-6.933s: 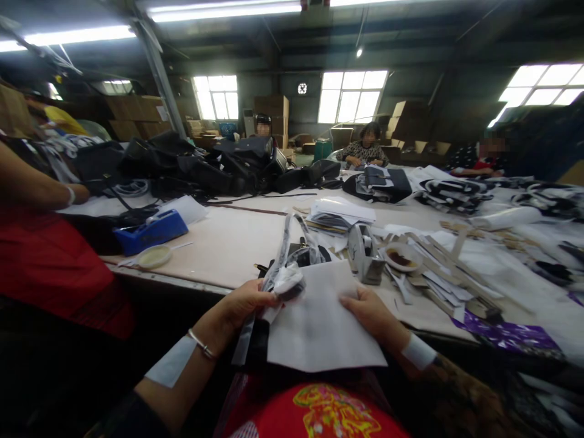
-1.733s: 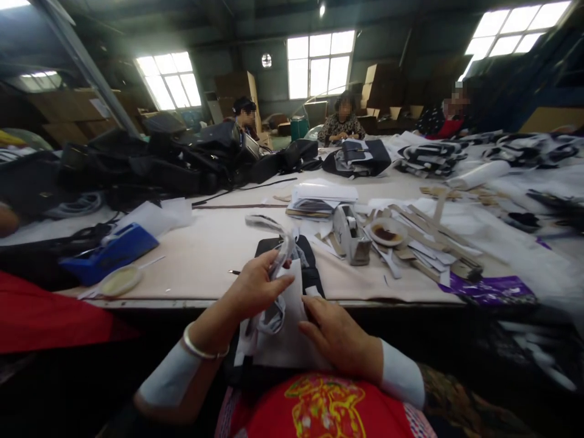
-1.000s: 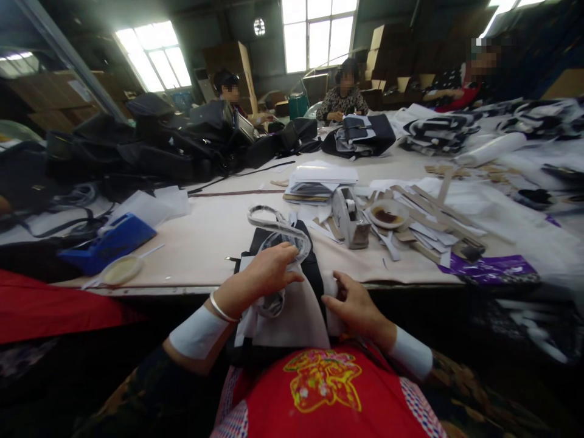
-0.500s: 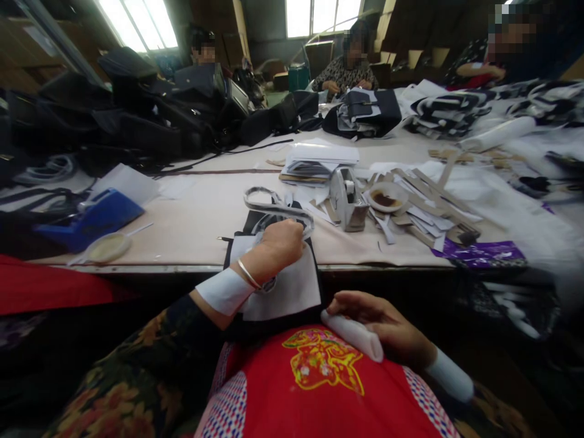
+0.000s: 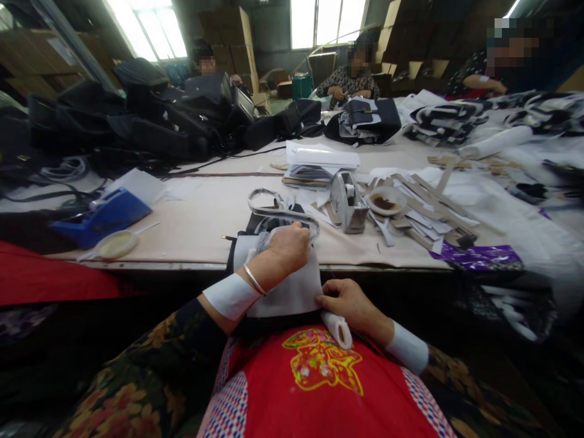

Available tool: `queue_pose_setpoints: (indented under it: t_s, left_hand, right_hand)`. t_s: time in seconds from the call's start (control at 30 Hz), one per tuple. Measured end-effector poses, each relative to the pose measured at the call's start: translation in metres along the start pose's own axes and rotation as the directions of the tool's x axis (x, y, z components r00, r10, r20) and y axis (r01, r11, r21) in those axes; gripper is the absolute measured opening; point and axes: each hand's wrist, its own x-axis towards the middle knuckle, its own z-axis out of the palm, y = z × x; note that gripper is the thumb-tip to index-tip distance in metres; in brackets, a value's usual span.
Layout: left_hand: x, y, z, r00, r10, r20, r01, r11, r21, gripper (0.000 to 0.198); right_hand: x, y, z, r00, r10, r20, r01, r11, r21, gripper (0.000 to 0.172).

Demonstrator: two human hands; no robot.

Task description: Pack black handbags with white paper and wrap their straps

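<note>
A black bag [image 5: 231,254] lies partly on the table's near edge and partly over my lap, with a white sheet [image 5: 292,298] on its face. My left hand [image 5: 288,248] is closed in a fist over the bag's upper part, around a plastic-wrapped strap [image 5: 283,213]; its fingertips are hidden on the far side. At the sheet's right edge, the thumb and fingers of my right hand [image 5: 351,304] pinch the sheet. Just below that hand a small white roll [image 5: 338,330] rests against my red apron [image 5: 274,377].
Beyond the bag stand a tape dispenser [image 5: 349,204], a stack of sheets [image 5: 319,161] and a dish with brown residue [image 5: 387,201] among card strips. A blue holder [image 5: 100,219] and a round lid [image 5: 117,244] are leftward. Black bags [image 5: 155,121] pile behind; several people sit across the table.
My right hand has moved left from the white roll to the sheet's edge and closed there. The roll now lies lower and more left. My left hand keeps its grip.
</note>
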Motion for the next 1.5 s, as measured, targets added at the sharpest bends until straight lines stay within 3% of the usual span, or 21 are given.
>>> queue_pose_setpoints:
  t_s: [0.07, 0.13, 0.2, 0.3, 0.37, 0.43, 0.5, 0.57, 0.63, 0.7, 0.77, 0.87, 0.97, 1.1, 1.2, 1.3, 1.4, 1.5]
  left_hand:
    - [-0.001, -0.012, -0.009, 1.000, 0.010, -0.018, -0.012, 0.991, -0.133, 0.019]
    - [-0.003, -0.024, -0.021, 0.999, -0.021, -0.045, 0.001, 0.910, -0.414, 0.021]
    - [-0.009, -0.035, -0.035, 0.994, -0.103, -0.045, 0.041, 0.704, -0.709, 0.026]
    - [-0.021, -0.045, -0.056, 0.977, -0.214, -0.015, 0.068, 0.376, -0.924, 0.031]
    - [-0.030, -0.050, -0.069, 0.966, -0.260, -0.020, 0.044, 0.238, -0.970, 0.030]
    - [-0.037, -0.054, -0.078, 0.955, -0.294, -0.048, 0.009, 0.188, -0.982, 0.028]
    - [-0.041, -0.057, -0.082, 0.946, -0.316, -0.073, -0.012, 0.191, -0.981, 0.027]
    - [-0.044, -0.059, -0.084, 0.944, -0.319, -0.088, -0.024, 0.201, -0.979, 0.026]
    - [-0.045, -0.060, -0.084, 0.945, -0.312, -0.097, -0.031, 0.211, -0.977, 0.027]
    - [-0.048, -0.059, -0.085, 0.945, -0.309, -0.104, -0.034, 0.223, -0.974, 0.029]
    - [-0.053, -0.057, -0.090, 0.941, -0.318, -0.117, -0.042, 0.234, -0.971, 0.028]
    - [-0.063, -0.054, -0.102, 0.932, -0.327, -0.159, -0.072, 0.264, -0.962, 0.027]
    - [-0.072, -0.052, -0.113, 0.925, -0.323, -0.200, -0.101, 0.298, -0.949, 0.027]
    - [-0.073, -0.058, -0.115, 0.924, -0.311, -0.223, -0.090, 0.391, -0.916, 0.031]
    - [-0.066, -0.079, -0.101, 0.921, -0.304, -0.242, -0.001, 0.621, -0.784, 0.030]
    - [-0.062, -0.112, -0.075, 0.935, -0.315, -0.164, 0.206, 0.857, -0.472, 0.028]
    - [-0.063, -0.139, -0.042, 0.914, -0.404, -0.033, 0.390, 0.899, -0.201, 0.025]
    - [-0.066, -0.148, -0.014, 0.895, -0.445, 0.033, 0.444, 0.880, -0.169, 0.029]
  right_hand:
    - [0.005, 0.010, 0.003, 0.999, 0.049, -0.017, -0.050, 0.994, -0.093, 0.017]
    - [0.010, 0.020, 0.006, 0.993, 0.120, 0.022, -0.116, 0.983, -0.146, 0.019]
    - [0.013, 0.029, 0.008, 0.982, 0.169, 0.081, -0.154, 0.975, -0.159, 0.025]
    - [0.013, 0.038, 0.008, 0.976, 0.177, 0.129, -0.151, 0.971, -0.187, 0.034]
    - [0.011, 0.038, 0.003, 0.991, 0.106, 0.084, -0.078, 0.956, -0.283, 0.040]
    - [0.008, 0.030, -0.005, 0.996, -0.091, -0.021, 0.074, 0.904, -0.422, 0.039]
    - [0.008, 0.014, -0.013, 0.920, -0.379, -0.103, 0.269, 0.799, -0.538, 0.029]
    - [0.014, -0.007, -0.018, 0.777, -0.620, -0.112, 0.436, 0.658, -0.615, 0.027]
    - [0.024, -0.026, -0.016, 0.653, -0.757, -0.038, 0.525, 0.488, -0.697, 0.039]
    - [0.038, -0.038, -0.007, 0.609, -0.788, 0.085, 0.552, 0.344, -0.759, 0.051]
    - [0.053, -0.041, 0.006, 0.632, -0.747, 0.207, 0.569, 0.266, -0.778, 0.060]
    - [0.071, -0.038, 0.023, 0.705, -0.644, 0.297, 0.566, 0.260, -0.782, 0.065]
    - [0.077, -0.044, 0.028, 0.738, -0.608, 0.293, 0.544, 0.278, -0.792, 0.057]
    - [0.078, -0.067, 0.024, 0.720, -0.655, 0.229, 0.539, 0.320, -0.779, 0.051]
    - [0.083, -0.074, 0.023, 0.716, -0.669, 0.197, 0.528, 0.336, -0.780, 0.056]
    - [0.088, -0.070, 0.026, 0.718, -0.662, 0.214, 0.517, 0.301, -0.801, 0.056]
    - [0.089, -0.065, 0.029, 0.721, -0.656, 0.222, 0.502, 0.273, -0.821, 0.058]
    - [0.089, -0.064, 0.032, 0.721, -0.651, 0.238, 0.496, 0.246, -0.833, 0.058]
